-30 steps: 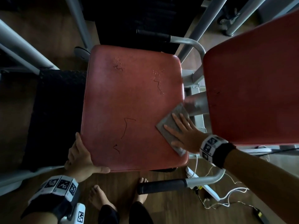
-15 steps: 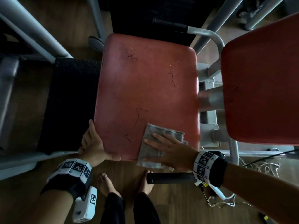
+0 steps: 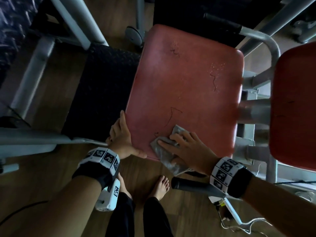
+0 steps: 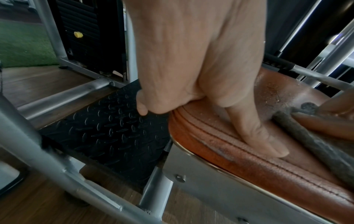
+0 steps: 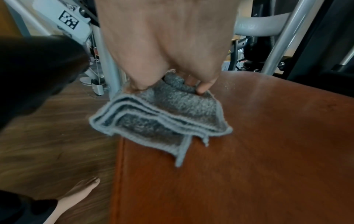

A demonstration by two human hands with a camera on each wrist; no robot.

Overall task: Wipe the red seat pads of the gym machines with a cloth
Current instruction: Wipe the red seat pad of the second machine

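A worn red seat pad (image 3: 184, 91) (image 4: 249, 166) (image 5: 249, 151) fills the middle of the head view, with cracks on its top. My left hand (image 3: 123, 139) (image 4: 201, 98) grips its near left corner, thumb on the front edge and fingers down the side. The right hand (image 3: 184, 147) (image 5: 172, 81) presses a folded grey cloth (image 3: 164, 151) (image 4: 306, 136) (image 5: 162, 115) onto the pad's front edge, its fingers curled into the bunched fabric. Part of the cloth hangs over that edge. A second red pad (image 3: 294, 108) stands at the right.
A black foam-grip handle (image 3: 188, 184) juts out under my right wrist. A black tread plate (image 3: 102, 93) lies left of the seat, with grey frame tubes (image 3: 30, 79) around it. My bare feet (image 3: 160, 185) stand on the wood floor, cables and a white power strip (image 3: 234, 214) to their right.
My right hand has slid the cloth from the seat's right edge leftward along the front edge, towards my left hand. The left hand has kept its hold on the corner.
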